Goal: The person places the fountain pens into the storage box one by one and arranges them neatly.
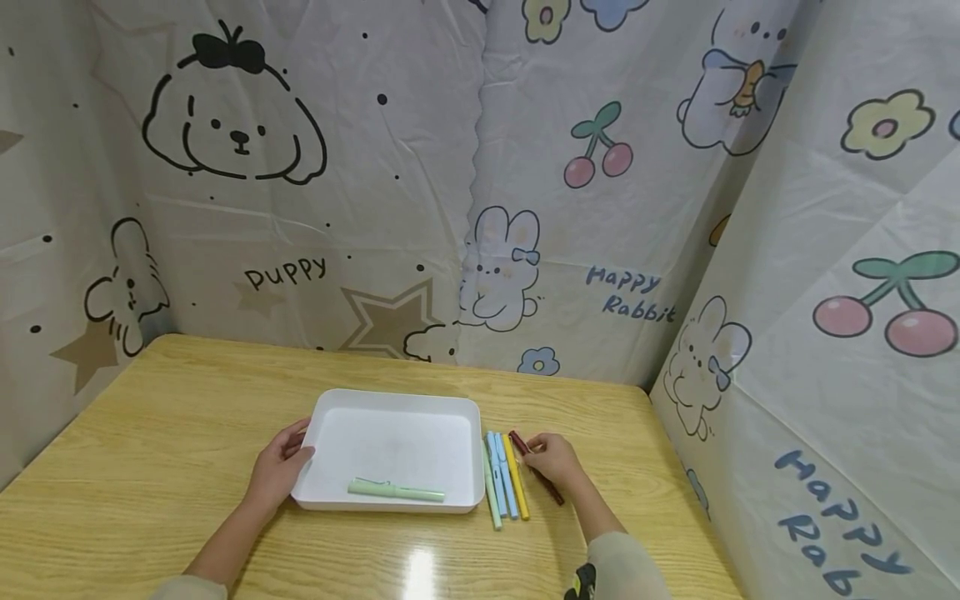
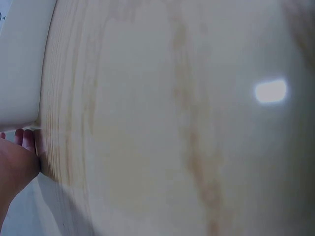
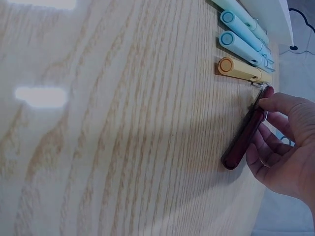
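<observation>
A white tray lies on the table with one light green pen in it, near the front wall. My left hand holds the tray's left side, thumb at the rim and fingers along the outside. In the left wrist view, the fingers of that hand show at the end of the tray. To the right of the tray, my right hand pinches a dark red pen between thumb and fingers. This pen slants beside the yellow pen.
Between the tray and the dark red pen lie another light green pen and two light blue pens, side by side with the yellow one. The wooden table meets a printed cloth at its back and right.
</observation>
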Action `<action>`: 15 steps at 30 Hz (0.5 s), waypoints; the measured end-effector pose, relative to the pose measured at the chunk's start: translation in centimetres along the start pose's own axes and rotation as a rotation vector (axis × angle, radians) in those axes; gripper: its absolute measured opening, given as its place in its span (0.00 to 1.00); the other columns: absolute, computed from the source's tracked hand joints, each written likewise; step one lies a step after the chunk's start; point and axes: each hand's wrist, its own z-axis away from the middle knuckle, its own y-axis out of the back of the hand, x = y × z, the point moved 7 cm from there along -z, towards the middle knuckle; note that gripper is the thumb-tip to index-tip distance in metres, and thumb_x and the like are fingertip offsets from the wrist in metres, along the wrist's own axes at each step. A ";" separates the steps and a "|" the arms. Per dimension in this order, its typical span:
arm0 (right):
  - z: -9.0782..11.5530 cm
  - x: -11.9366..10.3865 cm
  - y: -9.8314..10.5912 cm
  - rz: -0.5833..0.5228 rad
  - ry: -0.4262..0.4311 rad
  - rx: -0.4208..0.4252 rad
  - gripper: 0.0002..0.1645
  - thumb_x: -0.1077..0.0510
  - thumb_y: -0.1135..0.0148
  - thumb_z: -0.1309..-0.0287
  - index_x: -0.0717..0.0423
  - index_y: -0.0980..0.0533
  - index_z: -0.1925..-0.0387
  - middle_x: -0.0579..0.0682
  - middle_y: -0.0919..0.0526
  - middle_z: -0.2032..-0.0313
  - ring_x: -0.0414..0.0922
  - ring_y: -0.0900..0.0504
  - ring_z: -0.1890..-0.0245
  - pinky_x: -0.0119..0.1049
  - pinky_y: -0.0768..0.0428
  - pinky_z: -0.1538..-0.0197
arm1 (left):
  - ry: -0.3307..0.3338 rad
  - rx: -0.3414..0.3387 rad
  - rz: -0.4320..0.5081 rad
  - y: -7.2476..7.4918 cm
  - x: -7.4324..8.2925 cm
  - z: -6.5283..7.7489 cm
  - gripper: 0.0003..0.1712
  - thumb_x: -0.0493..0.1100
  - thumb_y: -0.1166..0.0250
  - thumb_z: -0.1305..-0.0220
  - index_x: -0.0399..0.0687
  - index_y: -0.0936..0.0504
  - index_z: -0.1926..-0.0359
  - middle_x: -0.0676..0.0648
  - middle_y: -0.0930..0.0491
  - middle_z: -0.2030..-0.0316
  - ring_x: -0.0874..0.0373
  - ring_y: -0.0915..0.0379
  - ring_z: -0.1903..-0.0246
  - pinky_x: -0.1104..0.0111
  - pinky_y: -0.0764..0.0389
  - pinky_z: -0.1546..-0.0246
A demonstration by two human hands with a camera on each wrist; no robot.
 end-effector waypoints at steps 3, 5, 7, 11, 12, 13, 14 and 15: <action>0.0 -0.2 0.2 0.011 -0.001 0.010 0.16 0.62 0.37 0.49 0.66 0.23 0.57 0.56 0.19 0.68 0.43 0.24 0.73 0.35 0.25 0.70 | 0.000 0.003 0.003 0.0 0.0 0.0 0.29 0.39 0.49 0.33 0.45 0.41 0.31 0.34 0.34 0.38 0.45 0.36 0.41 0.80 0.33 0.58; 0.1 -0.2 0.4 0.017 -0.005 0.016 0.17 0.62 0.37 0.50 0.66 0.22 0.57 0.56 0.19 0.68 0.43 0.24 0.73 0.35 0.25 0.71 | -0.002 0.004 0.002 0.0 0.0 -0.1 0.29 0.39 0.50 0.33 0.45 0.41 0.31 0.34 0.34 0.38 0.45 0.36 0.41 0.79 0.33 0.57; 0.1 -0.3 0.5 0.025 -0.002 0.019 0.17 0.62 0.37 0.50 0.65 0.22 0.57 0.55 0.20 0.69 0.43 0.25 0.73 0.34 0.25 0.71 | 0.001 0.003 0.001 0.0 -0.1 -0.1 0.30 0.39 0.50 0.33 0.45 0.41 0.31 0.34 0.34 0.38 0.45 0.36 0.41 0.75 0.31 0.54; 0.2 -0.4 0.8 0.014 -0.001 0.018 0.18 0.62 0.38 0.51 0.65 0.22 0.56 0.53 0.22 0.72 0.43 0.27 0.75 0.33 0.27 0.73 | 0.004 -0.003 0.002 -0.1 -0.2 -0.1 0.30 0.39 0.50 0.32 0.46 0.42 0.30 0.34 0.35 0.37 0.44 0.37 0.40 0.62 0.30 0.46; 0.2 -0.5 0.9 0.010 0.003 0.016 0.18 0.62 0.38 0.50 0.65 0.22 0.56 0.53 0.22 0.73 0.43 0.27 0.76 0.33 0.28 0.73 | 0.005 -0.004 0.003 -0.2 -0.3 -0.1 0.30 0.39 0.50 0.32 0.46 0.42 0.30 0.34 0.35 0.37 0.44 0.37 0.40 0.59 0.31 0.45; 0.2 -0.5 0.9 0.005 0.006 0.012 0.18 0.62 0.38 0.50 0.65 0.23 0.56 0.53 0.23 0.74 0.43 0.28 0.76 0.33 0.28 0.74 | 0.005 -0.005 0.004 -0.2 -0.3 -0.1 0.30 0.39 0.50 0.32 0.46 0.42 0.30 0.34 0.36 0.37 0.44 0.37 0.40 0.58 0.31 0.44; 0.2 -0.6 0.9 0.001 0.005 0.010 0.17 0.62 0.38 0.49 0.65 0.23 0.56 0.52 0.23 0.74 0.43 0.29 0.77 0.33 0.29 0.74 | 0.006 -0.005 0.004 -0.2 -0.3 -0.1 0.30 0.39 0.50 0.32 0.46 0.42 0.30 0.34 0.36 0.37 0.44 0.37 0.40 0.58 0.32 0.44; 0.2 -0.7 1.0 0.001 0.009 0.008 0.17 0.62 0.39 0.49 0.65 0.23 0.56 0.52 0.24 0.75 0.43 0.29 0.77 0.33 0.29 0.74 | 0.006 -0.005 0.004 -0.2 -0.3 -0.1 0.30 0.39 0.50 0.32 0.46 0.42 0.30 0.34 0.35 0.37 0.44 0.37 0.40 0.58 0.31 0.44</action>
